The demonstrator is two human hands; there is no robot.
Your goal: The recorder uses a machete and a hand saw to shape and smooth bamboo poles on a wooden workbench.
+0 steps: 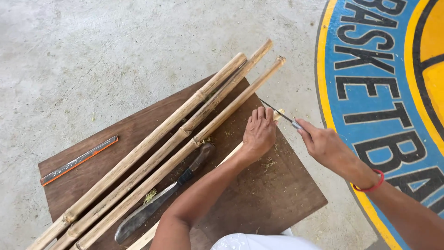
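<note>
Three bamboo poles (pixel 152 153) are lying side by side, running diagonally across a dark brown wooden board (pixel 259 199) that is sitting on grey concrete floor (pixel 92 55). Left hand (pixel 259 133) is pressing down, fingers curled, on a thin pale bamboo strip (pixel 230 155) that is lying on the board just right of the poles — its far end is showing past the fingertips. Right hand (pixel 326 146), wearing a red wristband (pixel 370 185), is closing around a small saw (pixel 282 115), with the thin dark blade touching the strip's far end. A large knife (pixel 159 201) with dark handle is resting beside the nearest pole. A slim grey-and-orange sleeve (pixel 78 159) is lying at the board's left corner. At right, a painted round floor sign (pixel 384 92) — blue band, yellow edge, black block letters — is curving past the board.
</note>
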